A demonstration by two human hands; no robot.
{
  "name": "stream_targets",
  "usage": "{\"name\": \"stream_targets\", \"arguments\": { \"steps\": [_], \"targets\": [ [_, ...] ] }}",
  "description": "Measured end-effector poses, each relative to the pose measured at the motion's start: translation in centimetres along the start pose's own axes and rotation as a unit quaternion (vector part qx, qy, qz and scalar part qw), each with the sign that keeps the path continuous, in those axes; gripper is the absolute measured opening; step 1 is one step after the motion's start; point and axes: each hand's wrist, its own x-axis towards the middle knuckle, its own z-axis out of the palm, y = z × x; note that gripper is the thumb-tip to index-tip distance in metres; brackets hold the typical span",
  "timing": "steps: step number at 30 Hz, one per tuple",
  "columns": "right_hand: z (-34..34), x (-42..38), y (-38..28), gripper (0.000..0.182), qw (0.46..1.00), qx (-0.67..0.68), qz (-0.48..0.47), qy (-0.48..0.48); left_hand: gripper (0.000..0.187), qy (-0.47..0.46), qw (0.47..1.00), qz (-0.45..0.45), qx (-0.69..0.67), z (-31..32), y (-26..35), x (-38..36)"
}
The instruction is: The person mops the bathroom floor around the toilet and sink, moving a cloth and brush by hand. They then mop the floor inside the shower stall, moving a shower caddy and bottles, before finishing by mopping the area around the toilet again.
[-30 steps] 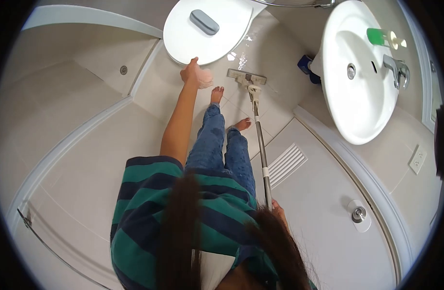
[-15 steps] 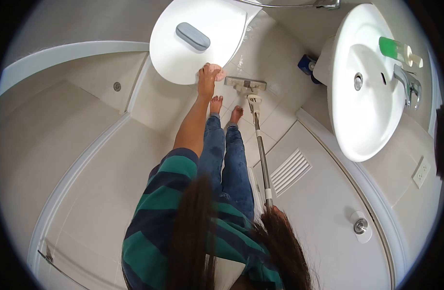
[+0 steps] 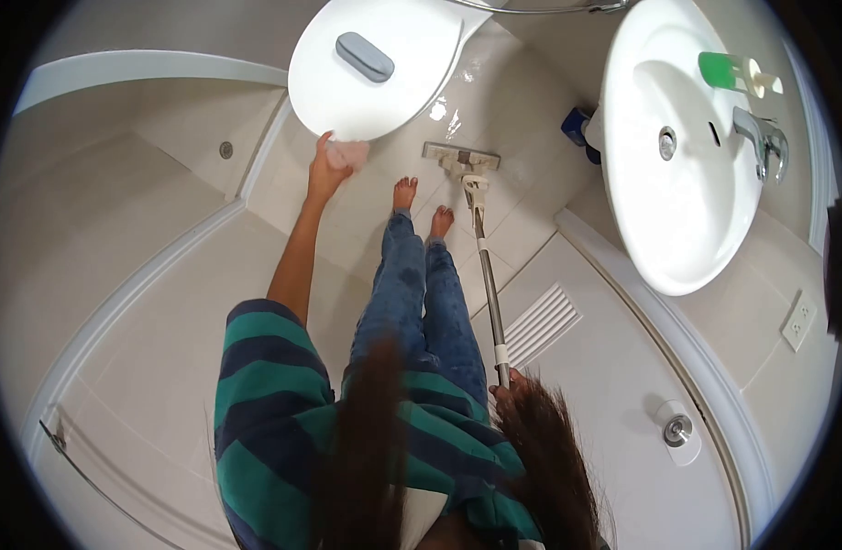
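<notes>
My left hand [image 3: 324, 172] is closed on a pink cloth [image 3: 351, 153] at the front edge of the white toilet lid [image 3: 398, 101]. A grey oblong object [image 3: 365, 57] lies on top of that lid. Lower down, my right hand [image 3: 506, 385], partly covered by hair, grips the upper pole of a flat mop [image 3: 490, 298]. The mop's wide head rests on the wet tile floor [image 3: 522, 174] in front of my bare feet.
To the right is a white sink [image 3: 654, 206] with a faucet [image 3: 764, 142] and a green-filled pump bottle [image 3: 728, 71]. A dark blue container [image 3: 577, 126] stands beneath it. The vented door [image 3: 613, 367] is at lower right, and a shower ledge [image 3: 155, 243] curves along the left.
My left hand has moved left with the pink cloth, from the lid's right front side to its front edge. The mop has barely shifted, and the view has turned slightly.
</notes>
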Motion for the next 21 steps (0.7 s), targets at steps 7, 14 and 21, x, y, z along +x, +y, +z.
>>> {"name": "stream_targets", "arguments": {
  "steps": [7, 14, 21],
  "targets": [
    [-1.3, 1.9, 3.6, 0.032, 1.000, -0.017, -0.015, -0.013, 0.027, -0.031, 0.797, 0.334, 0.503, 1.4, 9.7, 12.8],
    [-0.5, 2.1, 4.2, 0.034, 1.000, 0.004, -0.014, -0.015, 0.020, -0.006, 0.805, 0.291, 0.518, 1.0, 3.9, 14.6],
    [0.7, 1.5, 3.2, 0.029, 0.998, -0.009, -0.058, 0.023, 0.033, 0.011, 0.895, 0.342, 0.285, -1.0, 10.7, 3.1]
  ]
}}
